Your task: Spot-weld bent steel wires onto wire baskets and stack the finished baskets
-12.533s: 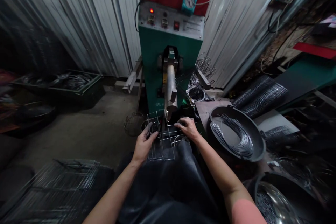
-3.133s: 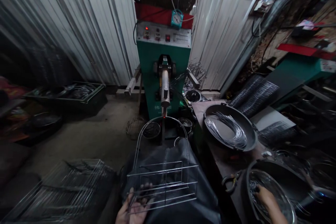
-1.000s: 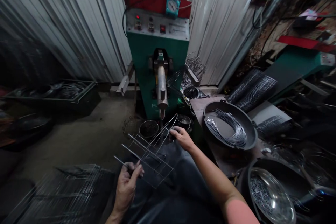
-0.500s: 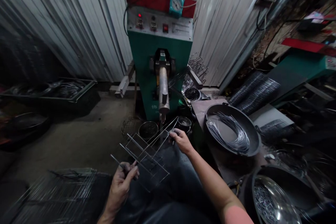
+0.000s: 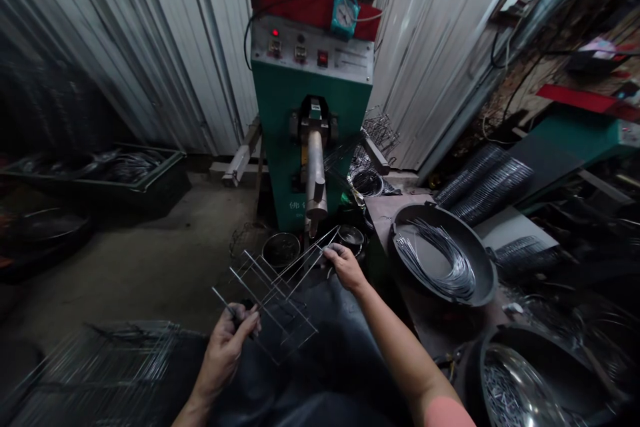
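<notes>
Between my two hands hangs a wire rack (image 5: 273,300), a frame of thin metal rods crossing at right angles. Its near left rod lies in the closed fingers of my left hand (image 5: 231,333). My right hand (image 5: 344,265) pinches the rack's far right corner. Just beyond that corner is the downward metal tip of a green spot-welding machine (image 5: 315,193), with a small gap in view; I cannot tell whether they touch. Dark material, perhaps an apron (image 5: 325,347), lies under the rack.
On the right, a black pan (image 5: 487,273) holds curved wires, and a shiny bowl (image 5: 537,390) holds short metal pieces. Stacked wire racks (image 5: 115,353) stand at lower left. A green bin (image 5: 155,177) sits by the corrugated wall. Small round containers (image 5: 281,250) stand below the machine.
The rack and my left hand have shifted slightly left. Both hands keep their grip. The machine sits a little further right and lower in view as the camera turned.
</notes>
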The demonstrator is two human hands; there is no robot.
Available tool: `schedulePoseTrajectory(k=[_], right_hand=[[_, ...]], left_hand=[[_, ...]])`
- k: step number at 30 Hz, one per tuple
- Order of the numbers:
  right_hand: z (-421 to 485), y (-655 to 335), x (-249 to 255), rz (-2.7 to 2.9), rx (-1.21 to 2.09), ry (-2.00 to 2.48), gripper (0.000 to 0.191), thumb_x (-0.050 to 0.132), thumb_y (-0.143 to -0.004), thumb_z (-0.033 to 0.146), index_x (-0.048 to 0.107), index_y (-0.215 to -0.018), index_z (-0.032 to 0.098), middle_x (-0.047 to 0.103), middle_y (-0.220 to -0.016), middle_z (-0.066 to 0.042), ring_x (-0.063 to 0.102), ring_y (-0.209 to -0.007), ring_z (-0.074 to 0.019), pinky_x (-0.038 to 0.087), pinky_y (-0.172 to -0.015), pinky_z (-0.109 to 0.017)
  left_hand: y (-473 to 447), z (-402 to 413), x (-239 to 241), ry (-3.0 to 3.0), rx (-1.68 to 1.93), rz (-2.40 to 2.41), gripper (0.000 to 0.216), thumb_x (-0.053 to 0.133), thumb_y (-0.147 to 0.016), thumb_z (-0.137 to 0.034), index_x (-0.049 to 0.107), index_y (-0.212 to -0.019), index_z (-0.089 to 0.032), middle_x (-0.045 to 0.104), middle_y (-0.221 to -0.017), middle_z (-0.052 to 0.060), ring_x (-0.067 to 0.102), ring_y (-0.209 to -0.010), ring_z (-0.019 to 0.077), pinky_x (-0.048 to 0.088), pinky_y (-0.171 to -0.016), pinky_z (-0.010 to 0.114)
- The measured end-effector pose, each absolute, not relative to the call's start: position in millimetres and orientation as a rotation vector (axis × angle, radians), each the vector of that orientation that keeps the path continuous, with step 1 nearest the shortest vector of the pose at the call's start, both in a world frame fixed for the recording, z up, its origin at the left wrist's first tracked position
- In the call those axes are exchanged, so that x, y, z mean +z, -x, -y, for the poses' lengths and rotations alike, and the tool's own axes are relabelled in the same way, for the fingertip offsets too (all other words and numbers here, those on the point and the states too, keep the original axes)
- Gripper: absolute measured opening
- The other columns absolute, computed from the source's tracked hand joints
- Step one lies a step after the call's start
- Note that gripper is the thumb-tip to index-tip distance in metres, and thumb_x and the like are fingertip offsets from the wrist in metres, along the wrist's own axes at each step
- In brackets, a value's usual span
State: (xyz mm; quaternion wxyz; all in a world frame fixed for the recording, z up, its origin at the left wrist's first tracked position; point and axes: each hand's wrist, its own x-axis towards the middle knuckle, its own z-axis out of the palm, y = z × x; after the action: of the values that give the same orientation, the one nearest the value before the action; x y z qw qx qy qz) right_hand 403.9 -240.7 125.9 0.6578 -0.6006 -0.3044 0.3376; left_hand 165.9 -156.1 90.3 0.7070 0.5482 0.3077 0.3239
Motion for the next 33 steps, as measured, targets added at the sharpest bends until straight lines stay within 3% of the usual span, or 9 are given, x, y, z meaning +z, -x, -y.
schedulePoseTrajectory(k=[17, 33], right_hand=[[224, -392, 116, 0.647, 0.609, 1.294, 0.026, 0.056, -0.077, 0.04, 0.054, -0.065, 0.018, 0.051, -0.054, 0.004, 0.048, -0.052, -0.0097, 0.038, -0.053, -0.022], [222, -402, 124, 0.595, 0.747, 1.297, 0.029, 0.061, -0.07, 0.044, 0.054, -0.064, 0.016, 0.051, -0.057, 0.003, 0.048, -0.05, -0.0081, 0.042, -0.051, -0.021]], left_hand=[[-175, 161, 91, -1.111, 0.807, -0.771, 0.037, 0.073, -0.063, -0.041, 0.043, -0.07, -0.021, 0.055, -0.057, -0.004, 0.05, -0.057, 0.0117, 0.04, -0.063, 0.025], [-176, 155, 97, -1.052, 0.718, -0.75, 0.037, 0.073, -0.062, -0.038, 0.042, -0.073, -0.02, 0.054, -0.057, -0.005, 0.05, -0.056, 0.0111, 0.04, -0.056, 0.023]])
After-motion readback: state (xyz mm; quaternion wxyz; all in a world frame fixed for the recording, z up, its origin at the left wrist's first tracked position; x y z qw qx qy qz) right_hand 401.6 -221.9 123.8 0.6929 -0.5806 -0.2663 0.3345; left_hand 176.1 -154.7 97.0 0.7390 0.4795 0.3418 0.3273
